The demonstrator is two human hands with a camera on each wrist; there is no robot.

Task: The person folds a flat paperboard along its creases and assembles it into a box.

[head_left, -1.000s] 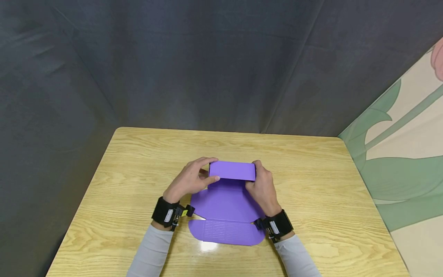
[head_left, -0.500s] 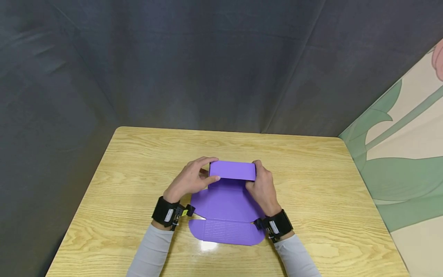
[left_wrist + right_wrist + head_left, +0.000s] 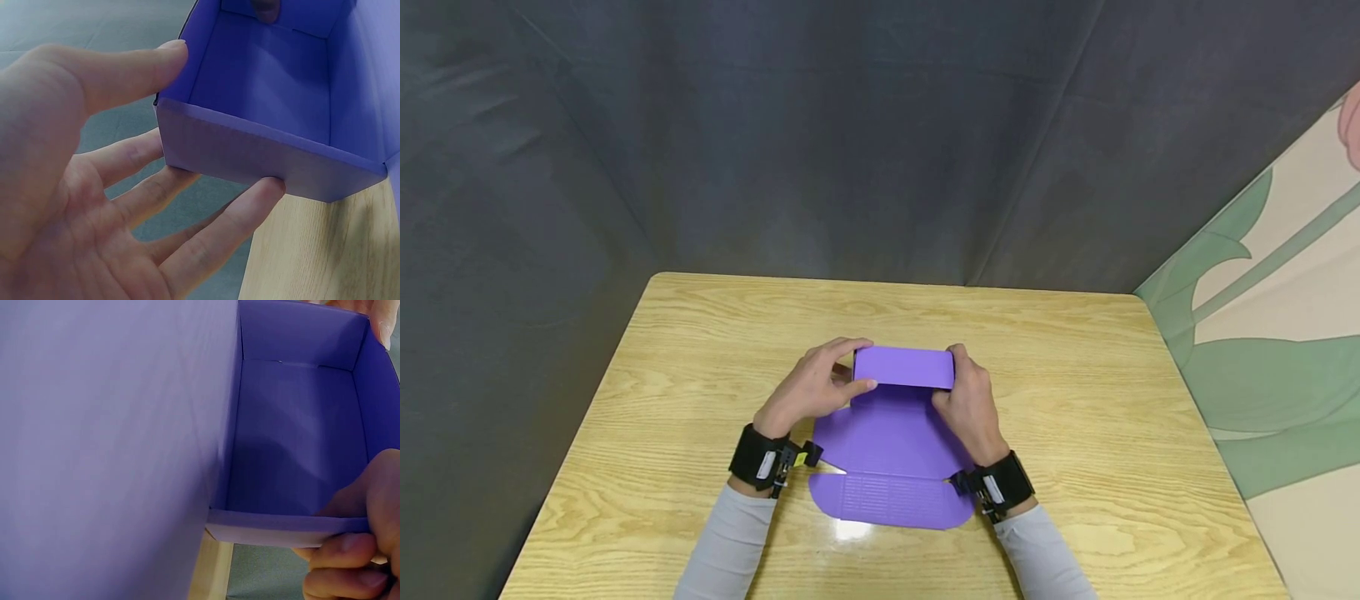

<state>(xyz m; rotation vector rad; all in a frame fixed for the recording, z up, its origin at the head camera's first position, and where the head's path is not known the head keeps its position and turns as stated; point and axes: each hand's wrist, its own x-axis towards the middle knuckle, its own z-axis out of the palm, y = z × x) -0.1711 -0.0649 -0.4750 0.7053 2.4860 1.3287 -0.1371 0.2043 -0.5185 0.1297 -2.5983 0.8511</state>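
Observation:
A purple cardboard box [image 3: 904,367] stands tipped on the table, its hollow side facing me. Its unfolded lid [image 3: 891,442] lies toward me, ending in a ridged front flap [image 3: 891,500] with rounded ends. My left hand [image 3: 808,383] holds the left end, thumb near the front wall's edge and fingers spread along the outside of the side wall [image 3: 237,140]. At the other end, my right hand [image 3: 970,404] grips the right side wall [image 3: 281,528], thumb inside and fingers curled outside. The box interior [image 3: 294,437] holds nothing.
A light wood-grain table [image 3: 1112,467] lies under the box. Dark grey cloth [image 3: 850,150] hangs behind it and on the left. Cloth with a green leaf print [image 3: 1277,400] borders the right side. Black straps with small cameras sit on both wrists.

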